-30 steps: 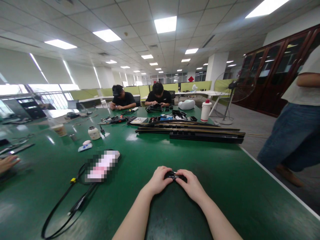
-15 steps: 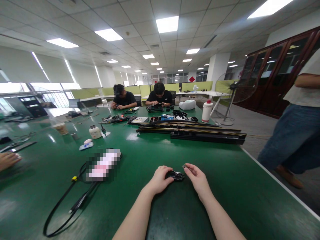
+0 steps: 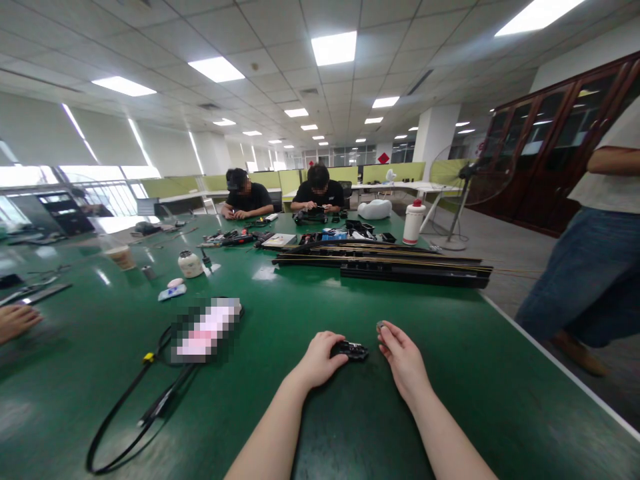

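Note:
A small black plastic part (image 3: 354,351) with some bright metal on its top lies at the green tabletop (image 3: 310,307). My left hand (image 3: 321,360) grips its left end between thumb and fingers. To the right, apart from that part, my right hand (image 3: 404,357) pinches a tiny greyish piece (image 3: 381,325) between thumb and fingertip. What kind of piece it is, I cannot make out at this size.
Long black rails (image 3: 415,273) with thin brass-coloured rods lie across the table ahead. A blurred-out phone-like object (image 3: 207,333) and a looped black cable (image 3: 93,433) are at left. Another person's hand (image 3: 17,321) rests at the left edge. A white bottle (image 3: 413,223) stands beyond.
My right hand has moved a little to the right with the tiny piece, away from the black part. My left hand has stayed in place.

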### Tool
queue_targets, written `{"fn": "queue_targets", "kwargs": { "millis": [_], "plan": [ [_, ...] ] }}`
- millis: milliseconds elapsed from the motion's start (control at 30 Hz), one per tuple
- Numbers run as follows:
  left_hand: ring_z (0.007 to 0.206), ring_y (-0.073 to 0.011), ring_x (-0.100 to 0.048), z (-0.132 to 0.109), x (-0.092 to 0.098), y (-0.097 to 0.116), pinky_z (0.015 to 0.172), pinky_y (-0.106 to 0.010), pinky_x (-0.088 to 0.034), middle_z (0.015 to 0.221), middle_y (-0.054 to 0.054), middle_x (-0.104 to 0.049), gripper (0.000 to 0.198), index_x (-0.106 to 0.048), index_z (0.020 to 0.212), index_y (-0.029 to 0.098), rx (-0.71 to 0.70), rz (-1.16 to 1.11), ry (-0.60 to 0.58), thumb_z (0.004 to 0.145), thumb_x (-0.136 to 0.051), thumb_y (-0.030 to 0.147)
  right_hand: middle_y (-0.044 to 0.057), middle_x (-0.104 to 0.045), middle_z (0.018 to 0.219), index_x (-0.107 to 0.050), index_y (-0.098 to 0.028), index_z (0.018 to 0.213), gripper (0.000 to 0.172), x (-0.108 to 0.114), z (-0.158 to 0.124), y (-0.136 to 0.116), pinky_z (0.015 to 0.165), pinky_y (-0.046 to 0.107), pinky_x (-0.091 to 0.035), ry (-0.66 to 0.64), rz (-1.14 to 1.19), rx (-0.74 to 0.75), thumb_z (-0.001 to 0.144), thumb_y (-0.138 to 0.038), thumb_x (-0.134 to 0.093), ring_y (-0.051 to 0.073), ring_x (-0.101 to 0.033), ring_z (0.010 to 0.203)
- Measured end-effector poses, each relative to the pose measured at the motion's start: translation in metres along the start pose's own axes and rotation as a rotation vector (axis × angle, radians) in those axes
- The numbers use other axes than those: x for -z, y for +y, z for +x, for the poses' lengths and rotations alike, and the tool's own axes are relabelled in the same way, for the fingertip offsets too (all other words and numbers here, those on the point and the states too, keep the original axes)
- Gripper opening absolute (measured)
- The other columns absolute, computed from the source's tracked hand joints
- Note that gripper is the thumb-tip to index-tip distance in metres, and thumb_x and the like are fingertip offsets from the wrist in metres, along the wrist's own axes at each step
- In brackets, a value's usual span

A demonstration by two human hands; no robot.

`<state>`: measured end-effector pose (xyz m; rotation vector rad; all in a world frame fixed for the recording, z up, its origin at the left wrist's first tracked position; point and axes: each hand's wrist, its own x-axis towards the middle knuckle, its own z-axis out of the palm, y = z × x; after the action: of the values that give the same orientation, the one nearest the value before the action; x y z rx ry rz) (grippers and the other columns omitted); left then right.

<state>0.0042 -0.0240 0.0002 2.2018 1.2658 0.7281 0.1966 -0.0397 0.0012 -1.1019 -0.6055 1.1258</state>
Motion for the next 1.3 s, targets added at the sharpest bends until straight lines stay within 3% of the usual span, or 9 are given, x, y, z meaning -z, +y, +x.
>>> {"fn": "queue_targets", "kwargs": {
  "millis": [700, 1133, 1300],
  "plan": [
    [0.106, -0.0244, -0.050, 0.0003, -0.0006, -0.0025, 0.095, -0.038, -0.038, 0.109, -0.007, -0.060, 0.035, -0.060, 0.111, 0.020, 0.001, -0.002, 0.008, 0.077, -0.063, 0.027, -0.001, -0.068, 0.075, -0.068, -0.022, 0.079, 0.039, -0.0033, -0.0031, -0.0063, 0.052, 0.018, -0.048, 0.080, 0.133, -0.033, 0.049, -0.043, -0.081, 0.010, -0.057, 0.060],
    [0.108, -0.0241, -0.049, -0.0003, 0.0015, 0.0008, 0.097, -0.037, -0.037, 0.111, -0.008, -0.059, 0.036, -0.060, 0.111, 0.018, 0.029, -0.009, 0.001, 0.077, -0.063, 0.026, 0.001, -0.070, 0.081, -0.068, -0.022, 0.083, 0.039, -0.0025, -0.0034, -0.0057, 0.054, 0.020, -0.049, 0.062, 0.072, -0.013, 0.051, -0.040, -0.080, 0.012, -0.060, 0.064],
    [0.107, -0.0240, -0.050, -0.0005, 0.0021, 0.0020, 0.097, -0.037, -0.037, 0.109, -0.007, -0.060, 0.035, -0.061, 0.110, 0.020, 0.026, -0.007, 0.001, 0.076, -0.064, 0.025, 0.003, -0.072, 0.090, -0.068, -0.021, 0.088, 0.040, -0.0025, -0.0044, -0.0035, 0.061, 0.025, -0.050, 0.031, -0.041, 0.038, 0.054, -0.041, -0.077, 0.017, -0.064, 0.076]
  ]
}}
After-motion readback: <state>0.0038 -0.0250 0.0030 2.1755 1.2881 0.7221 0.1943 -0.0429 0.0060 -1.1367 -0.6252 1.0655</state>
